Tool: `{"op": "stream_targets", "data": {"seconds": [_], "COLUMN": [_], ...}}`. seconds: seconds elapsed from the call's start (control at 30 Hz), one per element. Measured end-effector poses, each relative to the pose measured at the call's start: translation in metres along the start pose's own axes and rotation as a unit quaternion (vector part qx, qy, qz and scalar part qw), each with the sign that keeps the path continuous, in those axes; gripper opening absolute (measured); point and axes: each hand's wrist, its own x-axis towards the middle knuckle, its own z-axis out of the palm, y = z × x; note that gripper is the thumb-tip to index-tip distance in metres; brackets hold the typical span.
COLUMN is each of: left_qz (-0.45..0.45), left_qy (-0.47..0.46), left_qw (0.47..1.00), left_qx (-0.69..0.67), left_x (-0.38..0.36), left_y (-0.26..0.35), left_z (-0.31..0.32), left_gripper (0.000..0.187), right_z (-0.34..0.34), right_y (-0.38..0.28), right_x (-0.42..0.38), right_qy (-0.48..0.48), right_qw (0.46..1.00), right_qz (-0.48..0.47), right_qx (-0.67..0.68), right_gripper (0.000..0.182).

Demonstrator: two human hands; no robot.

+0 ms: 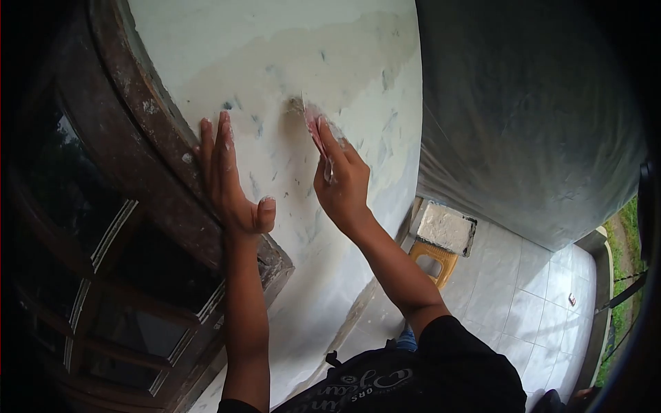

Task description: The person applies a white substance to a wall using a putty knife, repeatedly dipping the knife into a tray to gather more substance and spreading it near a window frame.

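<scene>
Head view: right hand [342, 184] fingers grip putty knife [318, 135] on wall [289, 82]; left hand [231, 175] flat, fingers spread. Filler patch above fingers spread; lower wall bare.

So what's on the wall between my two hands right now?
Only bare wall with streaked wet filler lies between the left hand and the right hand, which presses a putty knife to it, in the head view.

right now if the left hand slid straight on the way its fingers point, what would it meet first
Probably nothing but more of the wall: the left hand lies flat against it beside the wooden window frame, fingers pointing up. The curved frame edge runs close alongside.
</scene>
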Motion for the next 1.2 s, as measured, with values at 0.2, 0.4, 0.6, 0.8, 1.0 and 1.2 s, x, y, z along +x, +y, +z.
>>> {"op": "stream_targets", "data": {"seconds": [0.2, 0.4, 0.6, 0.8, 1.0, 1.2], "left_qz": [-0.026, -0.006, -0.022, -0.020, -0.005, -0.004], "left_qy": [-0.011, -0.009, -0.019, -0.028, -0.021, -0.017], "left_qw": [0.999, 1.000, 1.000, 0.999, 1.000, 1.000], "left_qx": [0.015, 0.007, 0.010, 0.016, 0.008, 0.011], "left_x": [0.001, 0.000, 0.001, 0.001, -0.002, 0.001], "left_y": [0.001, 0.001, 0.005, 0.006, 0.003, 0.004], "left_z": [0.001, 0.002, 0.000, -0.001, 0.000, 0.000], "left_gripper": [0.090, 0.091, 0.092, 0.088, 0.087, 0.086], "right_z": [0.036, -0.002, 0.008, 0.033, -0.003, 0.032], "right_y": [-0.003, -0.022, 0.005, -0.010, -0.008, 0.013], "right_x": [-0.019, -0.071, 0.009, -0.042, -0.051, 0.015], "right_qy": [-0.010, -0.049, -0.019, -0.050, -0.030, -0.028], "right_qw": [0.996, 0.998, 1.000, 0.995, 0.999, 0.997], "right_qz": [-0.038, -0.042, 0.014, -0.030, 0.014, 0.002], "right_qx": [-0.075, 0.008, -0.019, -0.086, 0.025, -0.078], "right_gripper": [0.070, 0.067, 0.071, 0.069, 0.073, 0.070]}}
